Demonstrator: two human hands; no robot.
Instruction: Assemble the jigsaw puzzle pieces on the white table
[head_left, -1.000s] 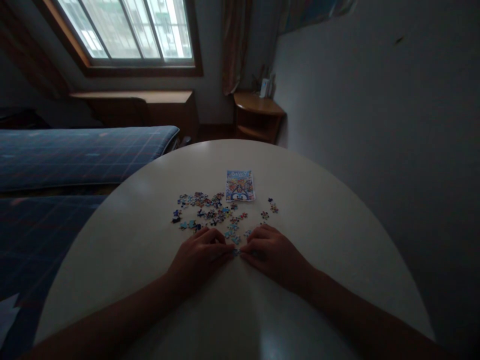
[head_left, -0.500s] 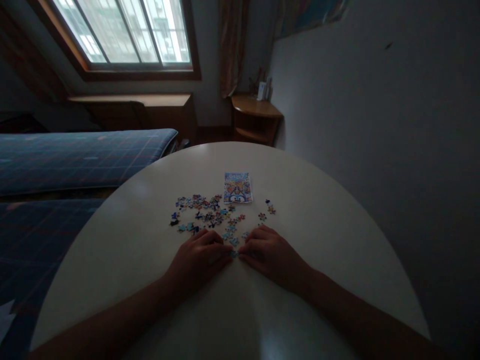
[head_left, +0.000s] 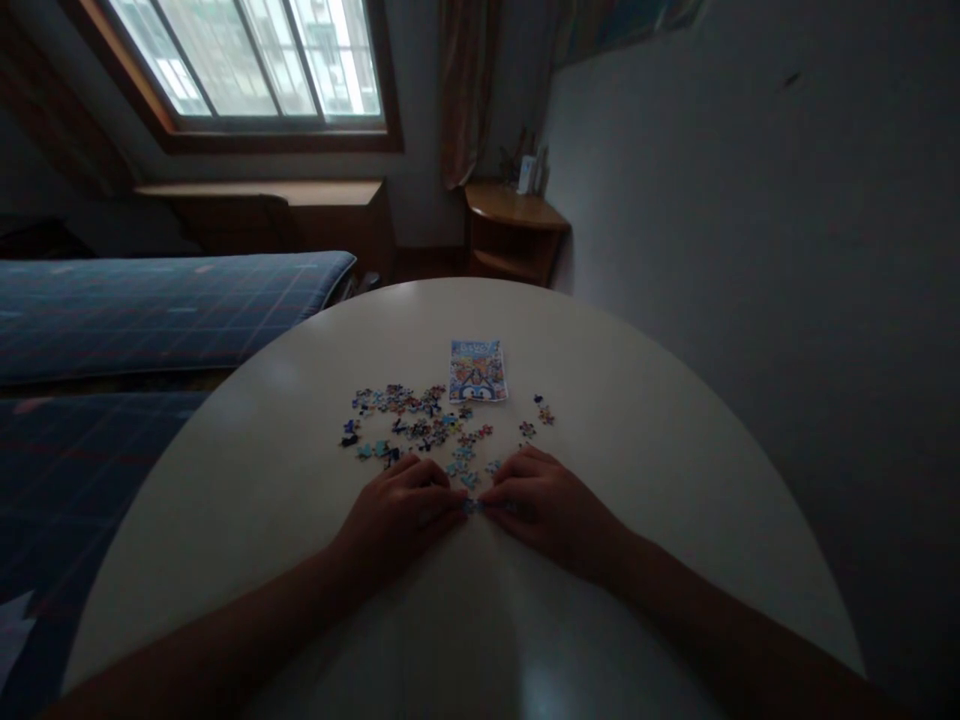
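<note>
My left hand (head_left: 409, 500) and my right hand (head_left: 544, 502) meet low over the table, fingertips almost touching. Small light-blue jigsaw puzzle pieces (head_left: 472, 506) show between them, pinched from both sides; whether they are joined I cannot tell. Just beyond my fingers lies a loose light-blue piece (head_left: 469, 480), with more pale pieces (head_left: 462, 454) behind it. A scattered heap of mixed-colour puzzle pieces (head_left: 424, 432) spreads ahead of my left hand. Past my right hand lie a few separate pieces (head_left: 527, 430). A printed picture sheet (head_left: 478, 371) with a cartoon design lies flat behind the pieces.
Everything rests on a round white table (head_left: 645, 440). At the left stands a bed with a blue plaid mattress (head_left: 172, 310). A wooden corner shelf (head_left: 517, 205) is beyond the table, a wooden desk (head_left: 330, 195) under the window, and a pale wall (head_left: 712, 220) at right.
The view has tilted very slightly. Both hands stay in nearly the same place, with a little more of the pinched pieces showing between the fingertips.
</note>
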